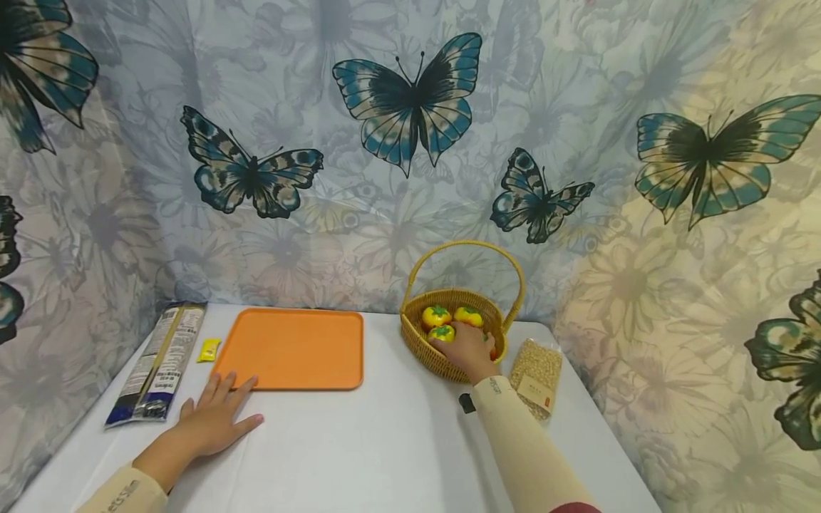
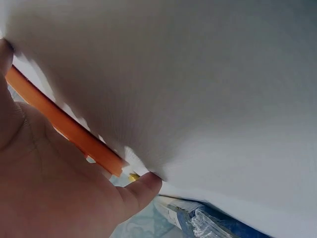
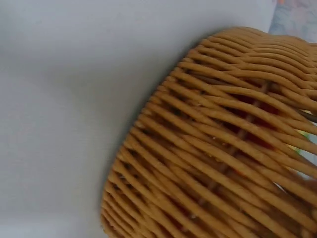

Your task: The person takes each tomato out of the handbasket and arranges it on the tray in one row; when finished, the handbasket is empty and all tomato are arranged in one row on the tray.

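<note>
My left hand (image 1: 214,422) lies flat on the white table with its fingers spread. Its fingertips reach the near left corner of an orange tray (image 1: 295,349). In the left wrist view, the palm and the tray's edge (image 2: 64,124) show. My right hand (image 1: 473,349) reaches over the near rim into a wicker basket (image 1: 436,360) with a tall handle. Inside are several yellow-orange persimmons (image 1: 436,316) with green tops. The thumb side is against the nearest persimmon (image 1: 441,333); the other fingers are hidden. Only the woven basket side (image 3: 213,144) fills the right wrist view.
A clear bag of pale grains or beans (image 1: 537,374) lies right of the basket. On the left are a long printed packet (image 1: 157,363) and a small yellow packet (image 1: 208,350) beside the tray. Butterfly-patterned cloth (image 1: 385,235) walls in the table's back and sides.
</note>
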